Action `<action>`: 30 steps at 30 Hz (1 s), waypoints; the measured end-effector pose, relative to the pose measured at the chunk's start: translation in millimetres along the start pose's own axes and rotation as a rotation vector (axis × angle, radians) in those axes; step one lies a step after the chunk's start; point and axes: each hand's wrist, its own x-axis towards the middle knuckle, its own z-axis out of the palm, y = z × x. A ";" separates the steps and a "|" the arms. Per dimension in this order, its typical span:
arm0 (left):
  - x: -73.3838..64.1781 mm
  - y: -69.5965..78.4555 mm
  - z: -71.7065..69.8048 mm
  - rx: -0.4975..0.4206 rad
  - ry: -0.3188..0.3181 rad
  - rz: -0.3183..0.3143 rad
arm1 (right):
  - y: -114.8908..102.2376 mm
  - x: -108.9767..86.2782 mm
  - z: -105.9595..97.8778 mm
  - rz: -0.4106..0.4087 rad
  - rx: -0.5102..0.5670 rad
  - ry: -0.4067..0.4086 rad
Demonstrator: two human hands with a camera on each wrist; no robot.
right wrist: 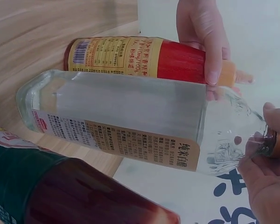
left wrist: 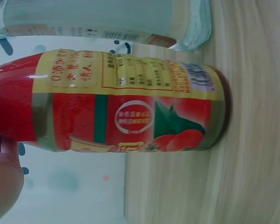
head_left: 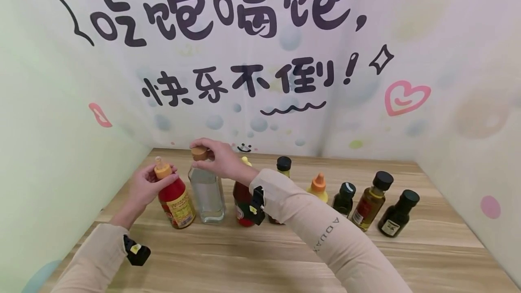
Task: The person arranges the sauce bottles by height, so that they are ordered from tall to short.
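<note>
My left hand grips the upper part of a red ketchup bottle, just below its orange cap with a clear nozzle. In the left wrist view the ketchup bottle shows a yellow panel and printed tomatoes, its base at the tabletop. Close to its right stands a clear glass bottle of white vinegar. My right hand holds this one at its brown cap, thumb and fingers around the cap and neck. The vinegar bottle carries a brown label in the right wrist view.
A dark red sauce bottle stands right of the vinegar, partly behind my right forearm. Further right come a black-capped bottle, a yellow squeeze bottle, a small dark bottle, an amber oil bottle and another dark bottle.
</note>
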 end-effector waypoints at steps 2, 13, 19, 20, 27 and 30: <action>-0.5 -1.0 0.9 -0.018 0.007 -0.005 | -0.8 0.1 -0.3 0.004 -0.003 -0.007; -1.4 0.0 2.5 -0.054 0.015 -0.070 | -0.4 -1.8 0.7 0.015 0.043 0.006; -1.3 -2.5 2.6 -0.088 0.012 -0.032 | -0.2 -2.0 2.0 0.031 0.069 0.034; 1.0 -11.0 1.2 -0.140 0.005 0.000 | -0.4 -1.9 2.5 0.032 0.072 0.038; -0.1 -8.3 1.7 -0.092 0.019 -0.041 | -2.7 0.0 5.0 0.055 0.099 0.053; 0.8 -4.2 2.5 -0.087 0.023 -0.072 | -3.5 2.0 3.6 0.043 0.080 0.056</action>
